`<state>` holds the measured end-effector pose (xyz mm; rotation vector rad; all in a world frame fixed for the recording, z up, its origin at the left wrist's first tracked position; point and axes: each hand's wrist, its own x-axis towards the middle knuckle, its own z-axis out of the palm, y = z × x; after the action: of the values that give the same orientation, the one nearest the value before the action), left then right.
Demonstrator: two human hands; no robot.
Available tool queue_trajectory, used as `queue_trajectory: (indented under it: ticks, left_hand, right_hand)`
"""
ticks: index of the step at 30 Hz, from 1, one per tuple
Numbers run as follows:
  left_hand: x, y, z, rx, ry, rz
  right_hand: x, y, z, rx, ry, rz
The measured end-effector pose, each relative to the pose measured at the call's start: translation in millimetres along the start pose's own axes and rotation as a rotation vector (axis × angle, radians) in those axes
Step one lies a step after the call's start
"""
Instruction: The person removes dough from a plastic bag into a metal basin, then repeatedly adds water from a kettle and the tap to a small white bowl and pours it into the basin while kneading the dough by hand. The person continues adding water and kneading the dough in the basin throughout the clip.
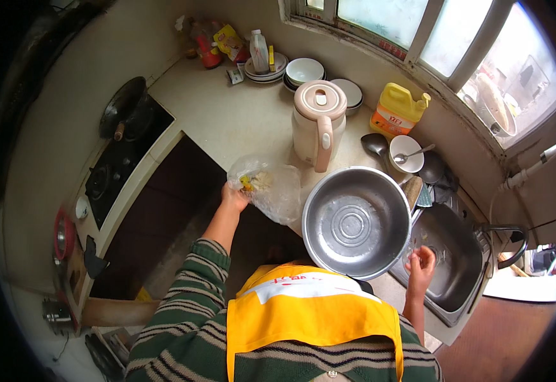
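Note:
My left hand (236, 198) is closed on the edge of a clear plastic bag (277, 202) with yellow and pale scraps in it. The bag hangs at the counter's front edge, left of a large steel basin (357, 254). Only water drops and a dull shine show inside the basin. On the basin's other side, my right hand (421, 267) is raised beside its rim, over the near side of the steel sink (443, 290). Its fingers are loosely bent and apart, with nothing visible in them.
Behind the basin stands a pink-lidded kettle (319, 127), near a yellow jug (398, 111) and a white bowl with a spoon (407, 154). Stacked bowls (304, 71) line the wall. A gas stove (115, 165) is at left; a faucet (513, 245) arches at the sink's right.

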<state>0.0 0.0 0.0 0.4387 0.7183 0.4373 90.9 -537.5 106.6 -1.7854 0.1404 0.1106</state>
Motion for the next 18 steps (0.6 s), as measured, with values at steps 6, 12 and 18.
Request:
queue_trajectory:
  ticks: [6,12,18]
  left_hand:
    - [-37.1,33.6,-14.4,0.456,0.066,-0.166]
    - [-77.8,91.0,18.6,0.871,0.203,0.283]
    - [-116.5,35.8,60.6,0.787,-0.553,0.311]
  right_hand:
    - [-4.9,-99.7,131.4,-0.024,-0.477,-0.122]
    - [5.0,-79.6,314.1,-0.48,-0.721,-0.305]
    - [24.5,-24.2,373.4,-0.394,-0.656,-0.06]
